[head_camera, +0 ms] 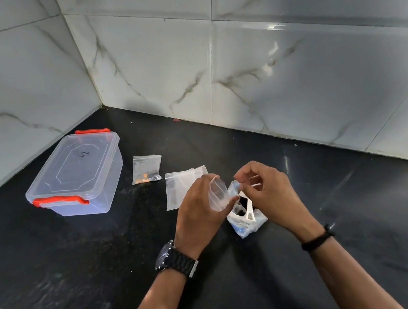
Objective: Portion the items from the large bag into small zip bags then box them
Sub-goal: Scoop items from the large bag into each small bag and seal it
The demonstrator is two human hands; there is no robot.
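Observation:
My left hand (200,207) grips a small clear zip bag (220,196), held upright with its mouth spread wide. Just to its right, my right hand (268,189) has curled fingers pinched together near the bag's mouth; what they pinch is too small to tell. Below both hands the large white and blue plastic bag (247,220) sits on the black counter (107,259). A filled small zip bag (146,169) with orange and dark bits lies flat further left. A stack of unfilled zip bags (181,186) lies partly behind my left hand.
A clear plastic box (76,176) with its lid on and orange clips stands at the left, near the corner of the marble-tiled walls (289,63). Bare black counter stretches in front of and to the right of my hands.

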